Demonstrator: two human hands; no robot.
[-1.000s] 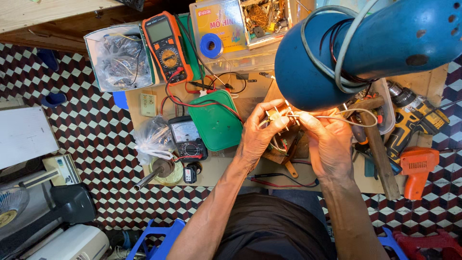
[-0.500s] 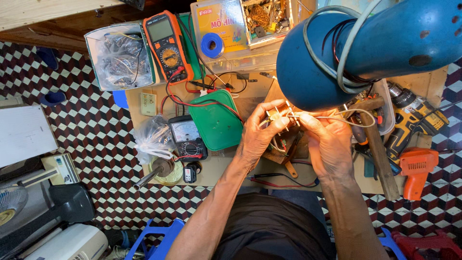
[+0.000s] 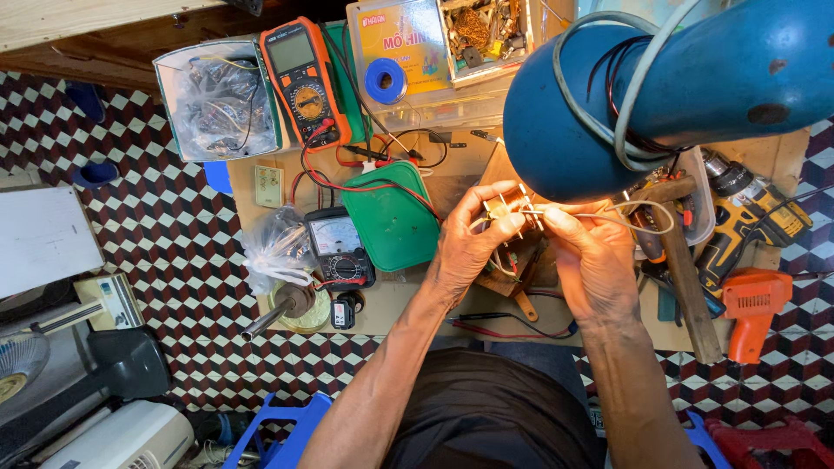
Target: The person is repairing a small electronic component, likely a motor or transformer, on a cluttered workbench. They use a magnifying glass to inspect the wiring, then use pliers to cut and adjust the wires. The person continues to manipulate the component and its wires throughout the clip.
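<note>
Two meters: an orange one [image 3: 302, 80] and a black one [image 3: 340, 249]. One green lid [image 3: 391, 217], one hammer [image 3: 686, 260]. The wooden bench [image 3: 434, 300] stands on a checkered floor [image 3: 165, 234]. The left hand [image 3: 465, 247] and right hand [image 3: 595, 260] pinch a small copper coil [image 3: 508, 208] above the bench, under a blue lamp [image 3: 660, 87].

We see a grey screen on the orange handheld multimeter [image 3: 302, 80] at the bench's far edge — beside it a yellow-labelled clear plastic box [image 3: 405, 54], and nearer us a black analogue meter with a white dial [image 3: 339, 248].

Bare forearms, no sleeves, dark brown garment over the lap
</note>
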